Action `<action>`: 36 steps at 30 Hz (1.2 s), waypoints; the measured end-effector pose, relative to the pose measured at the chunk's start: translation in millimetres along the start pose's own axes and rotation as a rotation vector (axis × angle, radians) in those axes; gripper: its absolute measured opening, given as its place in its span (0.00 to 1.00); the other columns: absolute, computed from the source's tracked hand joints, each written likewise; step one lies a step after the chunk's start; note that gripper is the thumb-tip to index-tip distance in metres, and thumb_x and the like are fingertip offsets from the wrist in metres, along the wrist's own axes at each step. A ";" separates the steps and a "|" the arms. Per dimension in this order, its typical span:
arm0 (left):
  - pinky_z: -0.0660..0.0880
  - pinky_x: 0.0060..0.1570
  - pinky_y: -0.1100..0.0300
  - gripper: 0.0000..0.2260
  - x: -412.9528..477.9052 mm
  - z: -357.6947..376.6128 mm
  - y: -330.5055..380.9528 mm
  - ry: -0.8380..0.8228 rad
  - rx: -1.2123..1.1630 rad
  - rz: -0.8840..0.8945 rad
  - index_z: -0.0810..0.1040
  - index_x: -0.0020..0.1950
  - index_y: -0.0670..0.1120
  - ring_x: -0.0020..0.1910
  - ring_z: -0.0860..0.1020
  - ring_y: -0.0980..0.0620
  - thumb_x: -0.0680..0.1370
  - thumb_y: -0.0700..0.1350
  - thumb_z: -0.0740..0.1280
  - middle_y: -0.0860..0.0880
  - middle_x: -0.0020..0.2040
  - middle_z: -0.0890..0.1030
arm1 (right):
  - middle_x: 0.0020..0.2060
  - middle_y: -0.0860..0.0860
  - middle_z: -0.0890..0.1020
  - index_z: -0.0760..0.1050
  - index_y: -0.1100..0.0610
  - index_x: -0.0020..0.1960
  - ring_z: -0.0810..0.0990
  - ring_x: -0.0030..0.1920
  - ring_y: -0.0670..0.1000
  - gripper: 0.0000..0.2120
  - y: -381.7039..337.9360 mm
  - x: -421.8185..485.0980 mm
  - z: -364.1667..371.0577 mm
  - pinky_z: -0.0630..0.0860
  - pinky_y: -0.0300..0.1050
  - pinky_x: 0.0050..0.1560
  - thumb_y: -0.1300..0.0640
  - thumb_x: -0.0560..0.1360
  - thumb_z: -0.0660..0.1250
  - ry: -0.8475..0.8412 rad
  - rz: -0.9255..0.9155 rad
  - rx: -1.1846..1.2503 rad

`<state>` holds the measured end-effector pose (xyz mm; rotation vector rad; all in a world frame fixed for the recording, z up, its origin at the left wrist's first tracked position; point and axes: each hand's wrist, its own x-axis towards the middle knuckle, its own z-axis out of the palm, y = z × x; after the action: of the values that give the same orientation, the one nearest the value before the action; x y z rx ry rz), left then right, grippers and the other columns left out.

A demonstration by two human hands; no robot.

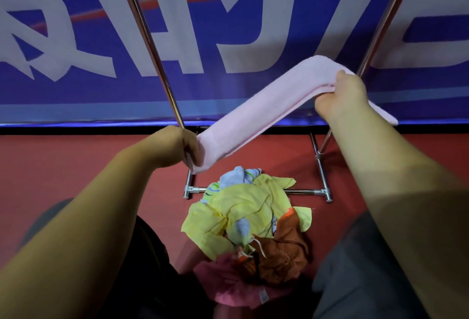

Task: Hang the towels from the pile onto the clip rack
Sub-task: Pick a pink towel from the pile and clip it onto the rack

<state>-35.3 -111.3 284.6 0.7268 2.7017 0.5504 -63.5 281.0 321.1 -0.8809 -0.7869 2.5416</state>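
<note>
A pale pink towel (266,113) stretches between my two hands above the floor. My left hand (182,147) grips its lower left end, close to the rack's left pole (149,44). My right hand (342,95) grips the towel higher up on the right, where it folds over, with a short end hanging past my wrist. Below, the pile of towels (251,219) lies on the red floor: yellow, light blue, orange-brown and dark pink cloths in a heap. The rack's clips are out of view.
The metal rack's base bar (304,191) with its feet lies on the red floor (76,161) behind the pile; the right pole (385,21) slants upward. A blue banner with large white letters (228,26) stands behind. My dark-clothed knees flank the pile.
</note>
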 end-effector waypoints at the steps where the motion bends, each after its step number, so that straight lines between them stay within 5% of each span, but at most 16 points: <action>1: 0.79 0.57 0.58 0.23 3.0 4.4 0.1 -0.030 0.048 -0.005 0.90 0.42 0.54 0.50 0.84 0.53 0.68 0.25 0.70 0.58 0.50 0.86 | 0.49 0.55 0.87 0.80 0.63 0.63 0.85 0.43 0.52 0.11 2.7 -3.4 3.1 0.81 0.40 0.34 0.67 0.83 0.63 -0.044 0.000 0.041; 4: 0.78 0.61 0.55 0.16 14.2 16.9 4.4 -0.141 0.215 -0.036 0.91 0.49 0.51 0.53 0.83 0.48 0.72 0.31 0.74 0.53 0.54 0.86 | 0.49 0.60 0.88 0.81 0.67 0.61 0.88 0.48 0.58 0.10 6.2 -18.2 11.1 0.85 0.48 0.57 0.68 0.82 0.65 -0.169 0.011 0.024; 6: 0.78 0.62 0.54 0.16 21.4 24.8 8.6 -0.185 0.315 -0.067 0.90 0.54 0.51 0.56 0.82 0.47 0.74 0.33 0.73 0.51 0.56 0.86 | 0.46 0.61 0.88 0.81 0.69 0.56 0.89 0.45 0.58 0.06 8.1 -24.9 14.2 0.83 0.51 0.63 0.70 0.81 0.67 -0.230 0.046 0.024; 10: 0.81 0.58 0.50 0.13 27.2 37.5 20.1 -0.288 0.421 -0.160 0.88 0.56 0.48 0.52 0.82 0.45 0.75 0.37 0.69 0.48 0.50 0.85 | 0.48 0.62 0.88 0.80 0.68 0.56 0.89 0.45 0.57 0.05 17.2 -33.9 22.8 0.86 0.49 0.51 0.68 0.82 0.69 -0.259 0.087 0.001; 13: 0.81 0.53 0.51 0.09 28.0 41.7 32.6 -0.339 0.468 -0.185 0.86 0.54 0.47 0.46 0.81 0.46 0.77 0.41 0.68 0.48 0.45 0.83 | 0.58 0.61 0.87 0.78 0.64 0.67 0.87 0.58 0.60 0.17 26.0 -32.6 25.0 0.82 0.58 0.63 0.54 0.84 0.69 -0.358 0.145 -0.079; 17: 0.78 0.54 0.53 0.20 28.7 52.3 42.5 -0.449 0.477 -0.177 0.78 0.70 0.56 0.52 0.81 0.44 0.78 0.42 0.67 0.48 0.56 0.83 | 0.61 0.61 0.86 0.76 0.61 0.72 0.85 0.61 0.62 0.24 32.5 -37.2 30.0 0.81 0.63 0.63 0.45 0.86 0.64 -0.433 0.229 -0.133; 22: 0.76 0.54 0.54 0.21 34.0 65.3 55.4 -0.549 0.442 -0.243 0.78 0.70 0.47 0.51 0.78 0.45 0.80 0.54 0.69 0.47 0.56 0.81 | 0.60 0.62 0.86 0.75 0.65 0.72 0.86 0.60 0.62 0.19 42.2 -48.2 32.7 0.82 0.61 0.62 0.58 0.84 0.69 -0.511 0.250 -0.193; 27: 0.74 0.68 0.52 0.26 37.6 67.2 65.1 -0.553 0.373 -0.174 0.74 0.78 0.50 0.69 0.77 0.45 0.81 0.57 0.68 0.48 0.73 0.78 | 0.56 0.63 0.87 0.77 0.67 0.67 0.88 0.54 0.59 0.17 52.4 -53.7 35.0 0.86 0.51 0.49 0.73 0.79 0.67 -0.494 0.223 -0.239; 30: 0.75 0.67 0.51 0.23 41.2 57.3 73.0 -0.406 0.306 -0.107 0.77 0.75 0.49 0.67 0.78 0.44 0.81 0.54 0.69 0.47 0.71 0.80 | 0.51 0.61 0.88 0.79 0.66 0.62 0.88 0.52 0.58 0.12 54.8 -56.5 36.8 0.85 0.52 0.54 0.73 0.80 0.66 -0.471 0.246 -0.241; 36: 0.75 0.56 0.52 0.24 45.5 37.9 102.1 0.311 -0.195 -0.082 0.70 0.70 0.46 0.60 0.79 0.48 0.80 0.55 0.72 0.48 0.66 0.78 | 0.55 0.62 0.87 0.78 0.67 0.65 0.86 0.58 0.58 0.13 70.1 -71.9 38.2 0.83 0.54 0.58 0.66 0.82 0.66 -0.426 0.297 -0.260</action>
<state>-16.5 5.2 287.0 0.5115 2.8843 0.9615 -43.3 176.7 337.2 -0.5622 -1.2135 2.9900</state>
